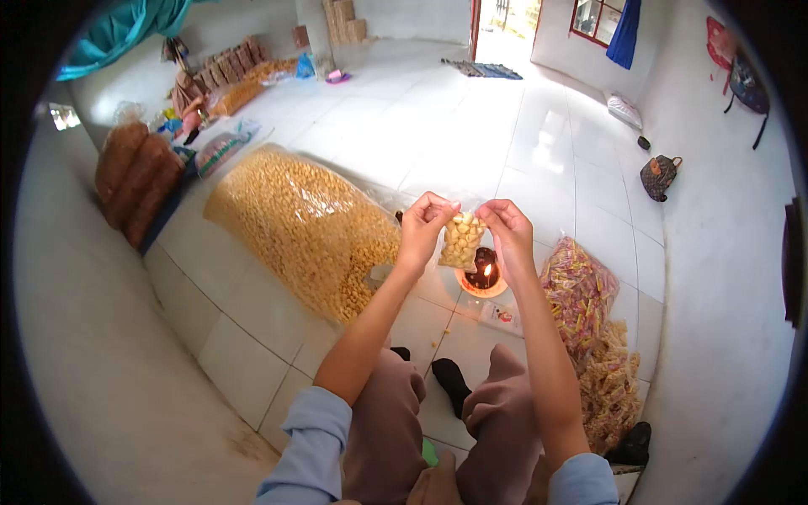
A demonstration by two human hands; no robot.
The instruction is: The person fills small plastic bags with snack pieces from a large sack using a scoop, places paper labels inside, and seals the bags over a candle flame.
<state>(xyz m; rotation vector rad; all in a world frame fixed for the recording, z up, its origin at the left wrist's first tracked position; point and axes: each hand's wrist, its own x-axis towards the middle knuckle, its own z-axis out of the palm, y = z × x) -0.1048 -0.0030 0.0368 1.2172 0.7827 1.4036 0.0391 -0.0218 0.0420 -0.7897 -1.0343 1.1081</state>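
Between my two hands hangs a small clear plastic bag of pale yellow snack pieces (460, 242). My left hand (427, 223) pinches its upper left corner, and my right hand (507, 225) pinches the upper right corner. Just below the bag, a lit candle (487, 271) burns in a shallow bowl (481, 292) with a dark inside. A white packet (502, 316) with a printed picture lies on the tiles near the bowl. To the left, a large clear sack of loose snack pieces (286, 215) lies on its side, its mouth toward me.
On the right lie a bag of pink and yellow packets (579, 282) and a heap of small filled bags (608, 387). Brown sacks (139, 181) lean at the left wall. Another person (187, 97) sits at the back left. A backpack (659, 178) rests by the right wall.
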